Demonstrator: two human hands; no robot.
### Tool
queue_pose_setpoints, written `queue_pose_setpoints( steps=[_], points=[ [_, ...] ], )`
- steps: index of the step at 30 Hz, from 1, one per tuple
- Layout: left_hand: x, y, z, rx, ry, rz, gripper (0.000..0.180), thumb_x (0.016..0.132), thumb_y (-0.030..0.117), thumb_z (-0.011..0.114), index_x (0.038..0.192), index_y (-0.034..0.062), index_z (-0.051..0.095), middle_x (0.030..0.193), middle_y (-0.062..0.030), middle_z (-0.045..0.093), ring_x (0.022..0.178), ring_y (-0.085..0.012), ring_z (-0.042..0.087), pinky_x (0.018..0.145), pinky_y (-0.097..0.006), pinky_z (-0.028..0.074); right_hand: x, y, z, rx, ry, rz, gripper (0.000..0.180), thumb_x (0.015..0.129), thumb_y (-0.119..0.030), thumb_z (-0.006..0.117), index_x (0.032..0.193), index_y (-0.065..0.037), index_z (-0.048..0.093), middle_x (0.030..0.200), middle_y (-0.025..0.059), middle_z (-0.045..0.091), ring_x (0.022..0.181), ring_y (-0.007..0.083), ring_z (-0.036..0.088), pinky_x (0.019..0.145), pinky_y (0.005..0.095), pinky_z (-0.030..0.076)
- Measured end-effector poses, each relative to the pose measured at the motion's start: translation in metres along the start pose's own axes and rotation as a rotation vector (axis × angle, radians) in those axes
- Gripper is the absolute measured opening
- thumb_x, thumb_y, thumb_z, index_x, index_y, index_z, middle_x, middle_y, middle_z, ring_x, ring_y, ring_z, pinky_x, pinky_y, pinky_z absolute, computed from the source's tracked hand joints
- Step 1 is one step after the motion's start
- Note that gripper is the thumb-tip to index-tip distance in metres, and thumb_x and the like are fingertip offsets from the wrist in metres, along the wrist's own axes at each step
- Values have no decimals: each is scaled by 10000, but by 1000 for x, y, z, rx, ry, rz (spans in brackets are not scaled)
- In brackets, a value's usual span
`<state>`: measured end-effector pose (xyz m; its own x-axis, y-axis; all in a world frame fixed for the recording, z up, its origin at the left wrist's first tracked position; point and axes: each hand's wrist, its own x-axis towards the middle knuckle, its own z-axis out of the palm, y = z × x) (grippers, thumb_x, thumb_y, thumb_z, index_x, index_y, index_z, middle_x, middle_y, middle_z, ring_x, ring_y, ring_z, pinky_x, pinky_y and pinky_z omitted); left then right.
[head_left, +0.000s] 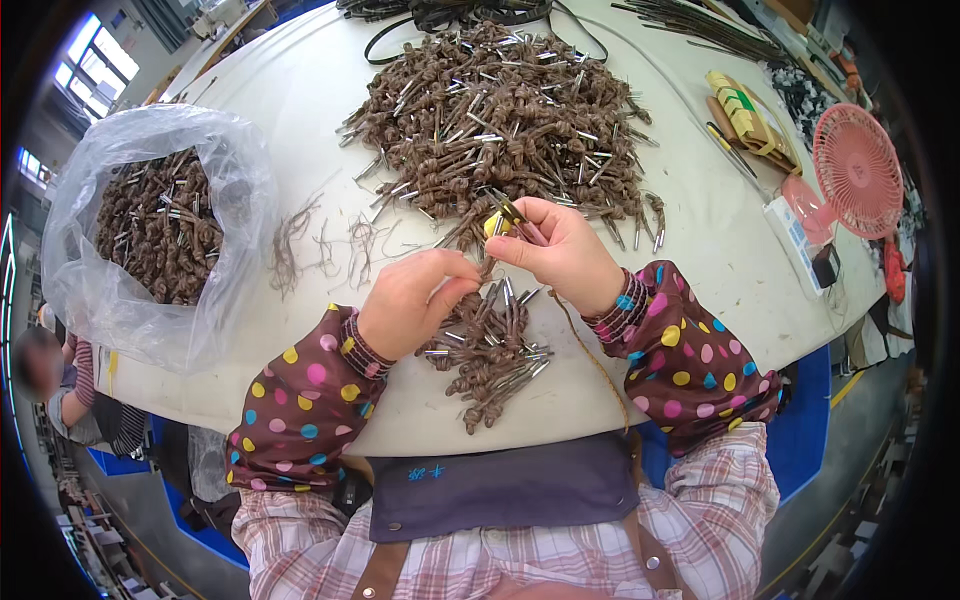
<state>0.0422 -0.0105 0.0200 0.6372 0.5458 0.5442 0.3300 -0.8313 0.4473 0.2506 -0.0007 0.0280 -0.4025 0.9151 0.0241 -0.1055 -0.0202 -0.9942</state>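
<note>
My left hand (420, 295) pinches a brown knotted cord (485, 268) with a metal tip, its thumb and forefinger pressed together. Close against it, my right hand (570, 255) is closed around small thread snips (512, 213) with dark blades and a yellow part. The blades point toward the far side of the table, and whether they touch the cord is hard to see. Just below both hands lies a small pile of similar knotted cords (490, 350). Beyond them rises a large heap of the same cords (500, 120). A thin brown string (595, 355) hangs from near my right hand to the table edge.
A clear plastic bag (70, 230) of knotted cords stands at the left, with loose thread scraps (290, 245) beside it. At the right are a pink fan (857, 170), a white box (795, 240) and a yellow-wrapped bundle (745, 110). Another person (75, 400) sits far left.
</note>
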Motion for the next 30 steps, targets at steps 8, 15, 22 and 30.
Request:
queue_pose_setpoints(
  steps=[8,15,22,30],
  points=[
    [-4,-37,-25,15,379,-489,185,947,120,503,1084,-3,524,1024,-84,637,882,-139,591,778,-284,481,-4,-20,-6,-25,45,30,228,831,-177,696,973,-21,608,823,-34,581,737,13,480,652,182,406],
    [3,0,-16,-654,-113,-455,370,929,127,523,1287,38,491,1073,-87,624,927,-165,592,807,-294,472,0,-8,-9,-115,-27,-25,208,845,-144,671,985,-7,602,863,-17,595,780,28,500,693,196,421],
    [1,-5,-19,-414,-215,-380,276,918,139,545,1171,41,591,941,-115,658,846,-182,622,781,-297,485,0,-7,-11,-189,-66,-103,215,876,-143,645,1035,-14,578,948,16,617,875,59,555,785,211,440],
    [-1,-2,-14,-359,-94,-440,147,816,133,676,921,31,681,754,-68,651,683,-165,603,650,-273,475,-11,-16,5,-420,18,-77,185,856,-92,652,1013,-13,597,870,-8,620,772,35,541,683,171,426]
  ],
)
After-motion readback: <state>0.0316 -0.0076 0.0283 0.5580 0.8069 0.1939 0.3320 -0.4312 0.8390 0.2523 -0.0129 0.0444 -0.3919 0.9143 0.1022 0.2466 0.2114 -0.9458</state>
